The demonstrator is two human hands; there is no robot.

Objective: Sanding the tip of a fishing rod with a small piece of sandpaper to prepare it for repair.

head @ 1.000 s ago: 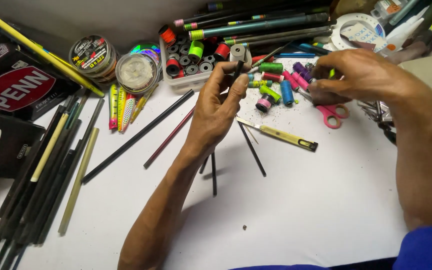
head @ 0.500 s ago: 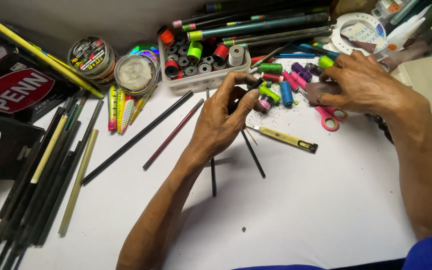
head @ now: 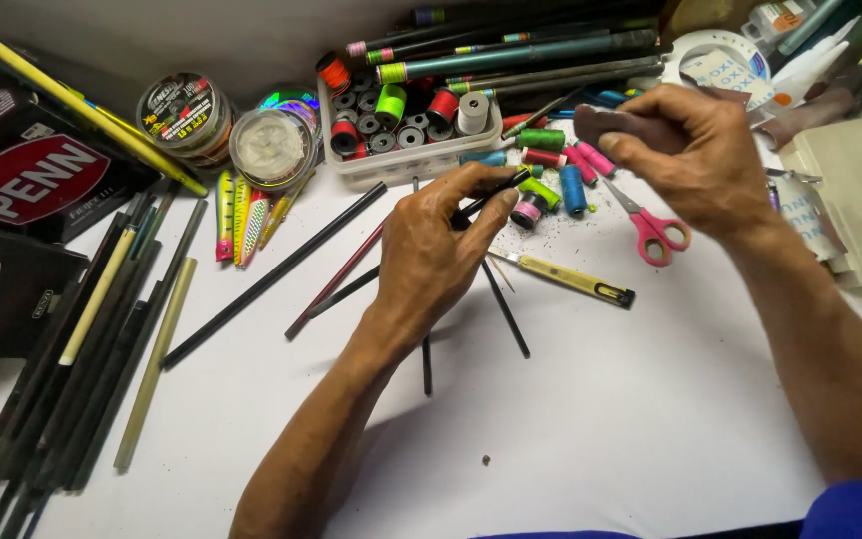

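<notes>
Left hand (head: 431,250) pinches a thin black rod (head: 496,192) whose long axis slants up toward the right hand (head: 695,160), which hovers just beyond its tip, fingers clenched around a small dark brownish block (head: 619,124), above the white tabletop (head: 601,419).

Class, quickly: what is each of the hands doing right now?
Left hand: closed, pinching a thin black rod.
Right hand: closed on a small dark block.
</notes>
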